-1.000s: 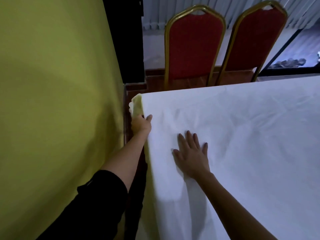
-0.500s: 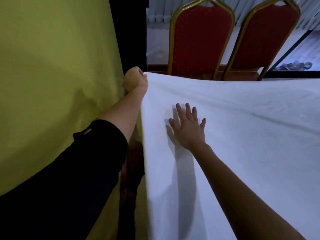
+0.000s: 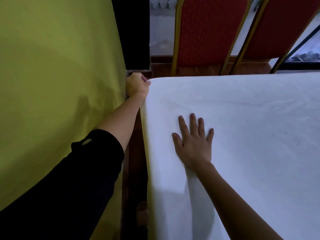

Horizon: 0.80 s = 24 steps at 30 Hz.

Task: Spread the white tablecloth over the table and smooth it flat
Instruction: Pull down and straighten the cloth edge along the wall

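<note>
As left hand (image 3: pixel 137 87) grips tablecloth (image 3: pixel 251 135), right (image 3: pixel 194 146) presses

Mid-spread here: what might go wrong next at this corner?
The left hand holds the cloth at the corner while the right hand pins it flat; a hard pull may deepen the creases between them. The left arm is close to the yellow drape and may snag it.

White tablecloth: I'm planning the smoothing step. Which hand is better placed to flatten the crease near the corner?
Probably right: the right hand lies flat on the white tablecloth beside the crease; the left hand grips the corner.
</note>
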Tool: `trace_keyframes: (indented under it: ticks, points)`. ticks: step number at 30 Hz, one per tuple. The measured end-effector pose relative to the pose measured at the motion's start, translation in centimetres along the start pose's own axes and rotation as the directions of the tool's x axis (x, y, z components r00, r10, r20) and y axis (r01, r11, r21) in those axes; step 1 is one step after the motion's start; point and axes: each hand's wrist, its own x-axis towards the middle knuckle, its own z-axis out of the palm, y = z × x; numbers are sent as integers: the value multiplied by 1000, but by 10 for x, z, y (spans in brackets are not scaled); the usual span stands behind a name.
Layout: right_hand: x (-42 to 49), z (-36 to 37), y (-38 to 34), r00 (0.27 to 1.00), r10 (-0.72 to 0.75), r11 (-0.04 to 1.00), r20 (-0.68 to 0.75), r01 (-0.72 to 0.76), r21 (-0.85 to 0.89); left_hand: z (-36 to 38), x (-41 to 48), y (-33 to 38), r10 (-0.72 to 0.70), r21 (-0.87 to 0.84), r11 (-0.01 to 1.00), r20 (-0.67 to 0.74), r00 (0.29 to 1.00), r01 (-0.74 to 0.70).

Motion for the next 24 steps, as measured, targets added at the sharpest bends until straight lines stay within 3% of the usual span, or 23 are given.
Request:
trace_keyframes:
  ticks: [3,6,9,10,14,18,21,22,24]
  points:
    - [20,-4,-5,999,-14,1000,30,13,25,-8,18,15,124,50,991,-75,989,-121]
    - [52,-20,-15,997,-62,989,44,56,135,-29,47,37,164,118,982,-147,975,-148]
    - [51,-18,-17,1000,-28,985,10,26,169,-17,53,24,73,318,947,-57,996,-51]
    - [44,-13,-16,1000,-21,991,14,18,135,-7,48,13,29,311,950,15,999,-33]
    - [35,-1,-12,1000,-2,999,23,1,32,16,29,-18,171,-20,984,399,901,-178]
    - [65,-10,-18,998,-41,998,45,39,45,18,25,-36,221,-153,974,470,854,-167]
    - [98,-20,-26,993,-104,994,60,102,29,11,25,-50,200,-211,974,650,733,-78]
    - [108,-23,-30,990,-122,992,64,120,28,11,26,-59,198,-220,973,651,733,-68]
    - [124,-26,-40,986,-151,988,66,149,29,17,22,-78,244,-173,968,476,845,-182]
